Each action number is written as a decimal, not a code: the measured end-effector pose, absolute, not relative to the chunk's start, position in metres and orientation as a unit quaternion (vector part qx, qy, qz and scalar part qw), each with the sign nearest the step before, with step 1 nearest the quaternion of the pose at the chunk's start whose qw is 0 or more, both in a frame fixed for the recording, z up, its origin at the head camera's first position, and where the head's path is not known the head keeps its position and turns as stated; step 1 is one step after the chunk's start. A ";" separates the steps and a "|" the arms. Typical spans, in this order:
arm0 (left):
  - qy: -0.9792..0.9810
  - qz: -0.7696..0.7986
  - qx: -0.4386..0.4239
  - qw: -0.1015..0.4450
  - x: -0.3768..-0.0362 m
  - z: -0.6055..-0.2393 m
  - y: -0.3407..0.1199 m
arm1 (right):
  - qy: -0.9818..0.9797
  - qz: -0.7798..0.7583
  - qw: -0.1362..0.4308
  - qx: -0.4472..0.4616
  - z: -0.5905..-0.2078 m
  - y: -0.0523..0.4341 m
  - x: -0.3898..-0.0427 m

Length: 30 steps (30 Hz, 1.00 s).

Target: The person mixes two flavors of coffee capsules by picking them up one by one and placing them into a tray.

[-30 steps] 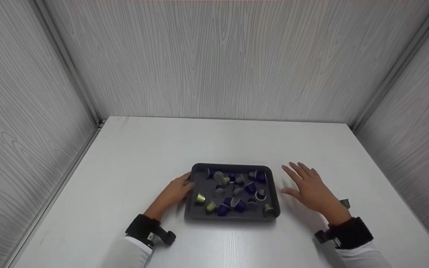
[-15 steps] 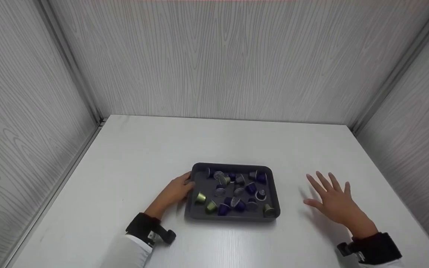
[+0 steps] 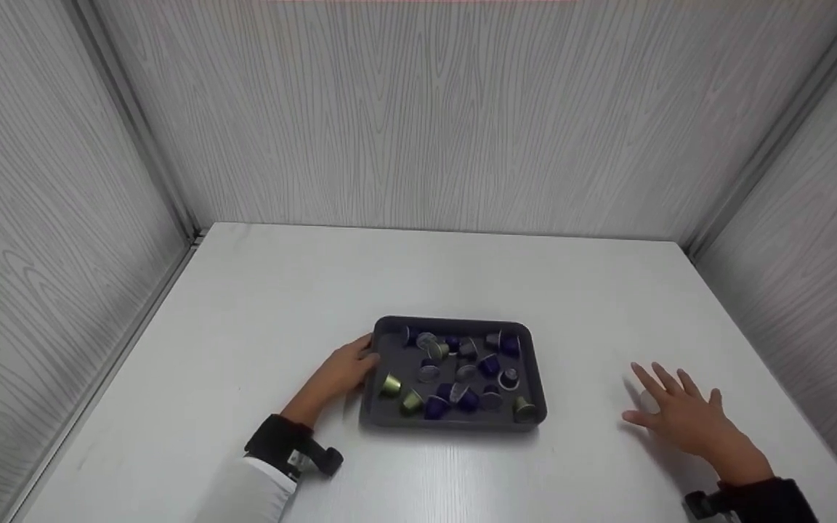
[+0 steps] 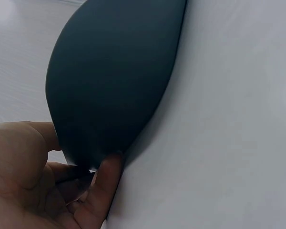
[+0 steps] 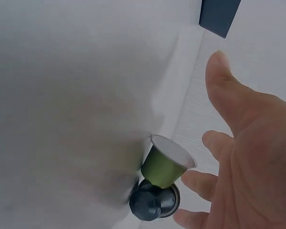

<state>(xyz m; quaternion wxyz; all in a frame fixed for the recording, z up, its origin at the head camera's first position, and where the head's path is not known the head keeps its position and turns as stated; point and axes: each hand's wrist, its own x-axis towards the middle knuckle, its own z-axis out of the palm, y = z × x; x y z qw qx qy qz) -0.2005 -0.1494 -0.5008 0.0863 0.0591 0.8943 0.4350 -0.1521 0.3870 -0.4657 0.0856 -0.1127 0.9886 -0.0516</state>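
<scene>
A dark grey rectangular tray (image 3: 455,427) lies near the middle of the table, with several purple, green and grey coffee capsules (image 3: 490,365) scattered in it. My left hand (image 3: 342,370) grips the tray's left side, its thumb over the rim. From the left wrist view, fingers curl around the corner of the dark tray wall (image 4: 114,81). Well to the right, my right hand (image 3: 691,421) hovers with fingers spread and holds nothing. Close by its fingertips in the right wrist view are a green capsule (image 5: 164,164) and a dark capsule (image 5: 148,202); the hand hides both from the head view.
The white table (image 3: 302,283) is bounded by pale wood-grained panels at the back (image 3: 418,116), left (image 3: 48,218) and right (image 3: 818,218). Black camera straps (image 3: 280,447) sit around both wrists.
My right hand has moved right and toward me, away from the tray, passing over the loose capsule seen earlier by its wrist. The left hand and tray have stayed in place.
</scene>
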 end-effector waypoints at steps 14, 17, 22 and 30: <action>0.899 0.425 0.054 0.090 -0.200 -0.500 -0.149 | 0.978 -0.076 0.079 -0.180 -0.463 0.403 -0.145; 0.902 0.420 0.061 0.085 -0.200 -0.500 -0.149 | 0.979 -0.067 0.075 -0.178 -0.461 0.401 -0.145; 0.903 0.418 0.068 0.078 -0.200 -0.500 -0.149 | 0.984 -0.051 0.067 -0.155 -0.460 0.396 -0.149; 0.904 0.415 0.074 0.073 -0.200 -0.501 -0.150 | 0.986 -0.053 0.006 -0.158 -0.458 0.392 -0.158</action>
